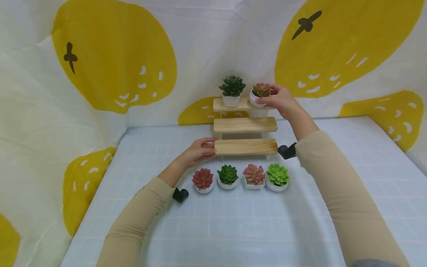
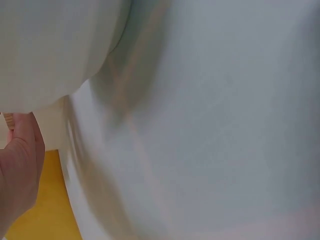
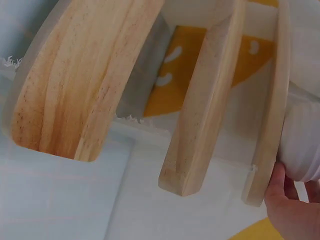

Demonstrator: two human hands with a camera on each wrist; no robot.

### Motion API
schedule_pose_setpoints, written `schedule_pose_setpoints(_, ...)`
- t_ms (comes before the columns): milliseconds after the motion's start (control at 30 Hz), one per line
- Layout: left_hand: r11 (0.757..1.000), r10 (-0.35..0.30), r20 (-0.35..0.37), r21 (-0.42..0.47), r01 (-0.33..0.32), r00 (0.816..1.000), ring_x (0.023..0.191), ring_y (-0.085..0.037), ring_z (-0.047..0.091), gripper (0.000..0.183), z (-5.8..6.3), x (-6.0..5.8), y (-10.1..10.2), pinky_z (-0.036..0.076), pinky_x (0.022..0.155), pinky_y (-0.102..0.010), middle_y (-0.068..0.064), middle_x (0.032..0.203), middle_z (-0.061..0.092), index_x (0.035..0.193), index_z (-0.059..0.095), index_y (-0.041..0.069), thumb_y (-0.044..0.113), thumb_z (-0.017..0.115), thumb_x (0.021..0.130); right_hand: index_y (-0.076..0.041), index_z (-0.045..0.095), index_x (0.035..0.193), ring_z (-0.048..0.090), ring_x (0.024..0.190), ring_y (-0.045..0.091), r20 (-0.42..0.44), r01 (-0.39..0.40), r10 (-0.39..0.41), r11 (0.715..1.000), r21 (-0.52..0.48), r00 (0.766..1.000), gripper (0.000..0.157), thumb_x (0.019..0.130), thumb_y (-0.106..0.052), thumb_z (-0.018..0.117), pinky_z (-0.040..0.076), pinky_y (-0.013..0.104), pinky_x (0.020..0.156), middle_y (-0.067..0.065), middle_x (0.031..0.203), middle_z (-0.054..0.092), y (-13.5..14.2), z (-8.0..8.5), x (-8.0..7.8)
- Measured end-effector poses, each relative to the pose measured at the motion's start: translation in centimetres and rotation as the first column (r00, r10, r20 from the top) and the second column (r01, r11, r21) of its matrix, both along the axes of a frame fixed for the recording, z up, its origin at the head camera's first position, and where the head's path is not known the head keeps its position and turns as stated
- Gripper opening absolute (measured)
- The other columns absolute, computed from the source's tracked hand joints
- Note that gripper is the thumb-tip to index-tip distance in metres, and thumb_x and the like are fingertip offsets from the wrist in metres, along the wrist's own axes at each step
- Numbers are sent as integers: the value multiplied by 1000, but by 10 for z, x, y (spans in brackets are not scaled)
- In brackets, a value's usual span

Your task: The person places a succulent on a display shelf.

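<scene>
My right hand [image 1: 281,101] grips a round white pot with a reddish-green succulent [image 1: 261,90] at the right end of the top shelf of a three-tier wooden stand [image 1: 245,125]. In the right wrist view the fingers and white pot [image 3: 302,142] show right at the top board's edge. A dark green succulent in a square white pot [image 1: 231,91] stands to its left on that shelf. My left hand [image 1: 197,152] holds the left end of the lowest board [image 1: 246,147], fingers at its edge. In the left wrist view a large white pot surface hides part of the hand [image 2: 20,175].
In front of the stand, a row of potted succulents sits on the table [image 1: 213,230]: a dark red one [image 1: 203,179], a green one [image 1: 228,175], a pink one [image 1: 254,175] and a bright green one [image 1: 278,175]. A patterned cloth [image 1: 207,44] hangs behind.
</scene>
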State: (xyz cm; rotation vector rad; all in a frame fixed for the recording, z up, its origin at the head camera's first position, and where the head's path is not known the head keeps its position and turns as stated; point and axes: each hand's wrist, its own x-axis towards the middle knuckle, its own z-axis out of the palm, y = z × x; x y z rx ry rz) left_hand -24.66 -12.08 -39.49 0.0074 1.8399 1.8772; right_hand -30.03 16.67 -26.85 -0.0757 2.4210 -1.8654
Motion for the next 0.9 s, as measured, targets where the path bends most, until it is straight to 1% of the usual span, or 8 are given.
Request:
schedule_pose_setpoints(167,1000,-1,-1,-3,1,1000,94,-19,56,50,0,0,0,52,85,-31,-19,125,50,138,43,6,-5,54,90,-2,41,137,46,95,16,-12,0,0,1000,19,1000,64,81,-8,71,47,33,92,5,112,44,-3,2,-2)
schedule_pose_setpoints(333,1000,2,3,3,-2,1000,93,-19,56,50,0,0,0,53,84,-30,-18,123,50,137,43,6,-5,54,90,-3,38,139,44,100,19,1,2,-2,1000,31,1000,67,81,-10,71,42,37,99,8,119,43,-5,2,-3)
schedule_pose_setpoints(500,1000,0,9,1,0,1000,94,-19,56,50,1,0,0,53,84,-30,-18,125,49,138,43,6,-5,54,91,-4,37,141,42,105,22,18,6,-7,999,42,1000,68,82,-12,71,40,37,101,12,126,41,-8,3,-3)
schedule_pose_setpoints(667,1000,4,16,4,-4,1000,96,-20,55,50,1,0,0,52,85,-30,-18,126,49,138,43,7,-5,55,90,-6,34,142,42,108,23,27,1,-2,999,37,1000,69,83,-12,70,39,37,102,14,131,39,-9,4,-3)
schedule_pose_setpoints(900,1000,8,12,9,-8,1000,93,-19,56,50,1,1,0,52,86,-31,-16,122,50,138,43,7,-5,54,91,-7,31,144,40,112,23,23,-18,17,1000,16,1000,71,84,-11,69,37,36,104,16,137,35,-5,2,-2)
